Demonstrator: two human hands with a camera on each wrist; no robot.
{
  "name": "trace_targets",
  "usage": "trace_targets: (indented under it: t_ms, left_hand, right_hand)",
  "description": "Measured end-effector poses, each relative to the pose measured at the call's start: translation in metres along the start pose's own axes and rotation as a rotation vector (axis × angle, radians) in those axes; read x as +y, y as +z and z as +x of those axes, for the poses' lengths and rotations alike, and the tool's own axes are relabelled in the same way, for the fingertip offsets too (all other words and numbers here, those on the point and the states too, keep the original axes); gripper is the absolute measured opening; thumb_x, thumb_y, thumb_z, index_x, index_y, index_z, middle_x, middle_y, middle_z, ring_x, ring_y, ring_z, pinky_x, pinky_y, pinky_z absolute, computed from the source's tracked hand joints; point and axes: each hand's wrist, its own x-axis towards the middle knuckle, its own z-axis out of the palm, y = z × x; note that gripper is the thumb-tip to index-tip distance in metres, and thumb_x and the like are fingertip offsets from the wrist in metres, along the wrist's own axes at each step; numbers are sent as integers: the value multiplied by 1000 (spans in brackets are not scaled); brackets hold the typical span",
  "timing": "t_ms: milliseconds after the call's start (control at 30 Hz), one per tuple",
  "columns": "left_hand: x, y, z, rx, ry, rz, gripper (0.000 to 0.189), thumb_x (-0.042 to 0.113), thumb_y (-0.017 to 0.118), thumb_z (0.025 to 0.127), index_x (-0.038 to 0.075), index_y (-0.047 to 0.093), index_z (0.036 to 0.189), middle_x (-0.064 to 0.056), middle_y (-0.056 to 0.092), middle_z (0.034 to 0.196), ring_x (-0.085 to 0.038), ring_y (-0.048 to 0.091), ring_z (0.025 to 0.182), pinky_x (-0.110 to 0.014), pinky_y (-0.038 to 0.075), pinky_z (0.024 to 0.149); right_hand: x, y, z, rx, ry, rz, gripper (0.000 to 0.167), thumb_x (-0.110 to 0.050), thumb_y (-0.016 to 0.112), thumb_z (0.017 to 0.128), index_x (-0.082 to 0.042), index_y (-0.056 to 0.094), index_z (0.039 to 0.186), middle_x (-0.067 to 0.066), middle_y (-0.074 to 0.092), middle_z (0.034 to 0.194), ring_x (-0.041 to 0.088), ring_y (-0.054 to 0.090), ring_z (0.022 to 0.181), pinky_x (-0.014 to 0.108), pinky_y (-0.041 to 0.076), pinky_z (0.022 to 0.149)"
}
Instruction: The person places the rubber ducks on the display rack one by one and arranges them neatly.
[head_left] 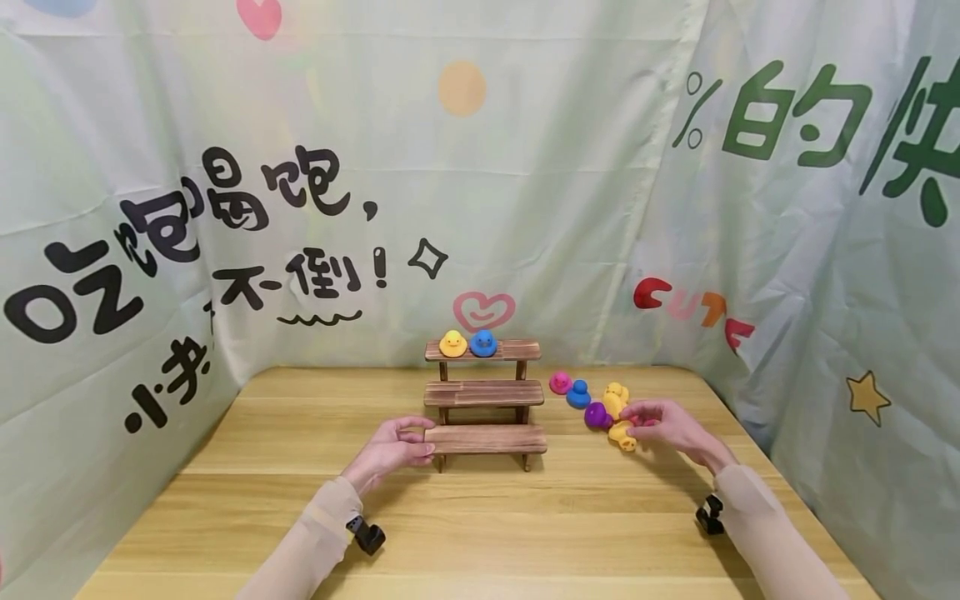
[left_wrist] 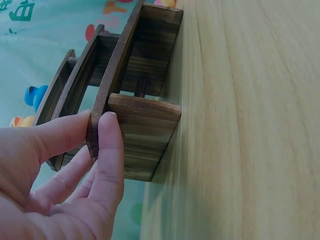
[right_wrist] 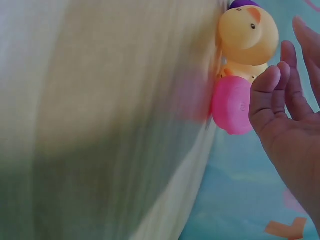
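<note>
A three-tier wooden shelf (head_left: 486, 438) stands on the table, with a yellow duck (head_left: 453, 344) and a blue duck (head_left: 483, 344) side by side on its top tier. My left hand (head_left: 390, 450) pinches the left end of the lowest tier between thumb and fingers. To the right of the shelf my right hand (head_left: 666, 427) hovers beside a cluster of toy ducks, fingers loosely bent around nothing. Nearest to it are a yellow duck (head_left: 621, 435) lying tipped over, another yellow duck (head_left: 615, 398) and a pink duck (right_wrist: 231, 105), mostly hidden in the head view.
A purple duck (head_left: 596, 415), a blue duck (head_left: 578, 393) and a magenta duck (head_left: 559, 382) trail from the cluster toward the shelf. Printed fabric (head_left: 555, 208) hangs behind and at both sides of the wooden table (head_left: 480, 533).
</note>
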Motion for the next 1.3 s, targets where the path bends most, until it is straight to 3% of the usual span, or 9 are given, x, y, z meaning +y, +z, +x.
trace_targets:
  t_ms: [267, 467, 700, 1000, 1300]
  left_hand:
    - [0, 0, 1, 9, -7, 0, 49, -8, 68, 85, -7, 50, 131, -10, 64, 89, -20, 69, 77, -38, 64, 81]
    - [-1, 1, 1, 13, -3, -12, 49, -8, 68, 85, -7, 51, 130, -10, 63, 87, -20, 70, 76, -38, 64, 80]
    - [-1, 1, 1, 14, -5, -5, 48, -9, 67, 85, -7, 51, 130, -10, 64, 88, -21, 70, 78, -38, 63, 82]
    - [0, 0, -1, 4, 2, -2, 51, -8, 68, 85, -8, 49, 132, -11, 64, 90, -21, 70, 79, -38, 63, 82]
    - [1, 1, -1, 3, 2, -9, 50, -8, 68, 85, -9, 49, 132, -12, 63, 90, -20, 69, 79, -39, 63, 83]
  right_hand:
    - [7, 2, 4, -35, -46, -36, 37, -14, 74, 87, 2, 65, 119, 24, 62, 119, 20, 58, 96, 21, 56, 74]
    - [9, 5, 7, -51, -43, -40, 36, -11, 73, 87, 4, 64, 119, 23, 61, 114, 16, 55, 87, 21, 55, 67]
    - [10, 7, 9, -45, -28, -43, 32, -12, 75, 86, 2, 66, 114, 22, 59, 120, 17, 53, 87, 19, 51, 66]
    - [12, 8, 11, -81, -25, -62, 27, -9, 74, 86, 2, 63, 107, 21, 54, 119, 28, 55, 103, 19, 54, 78]
    - [16, 4, 9, -130, -73, -77, 42, -13, 74, 87, 5, 56, 121, 25, 59, 124, 25, 61, 104, 24, 58, 84]
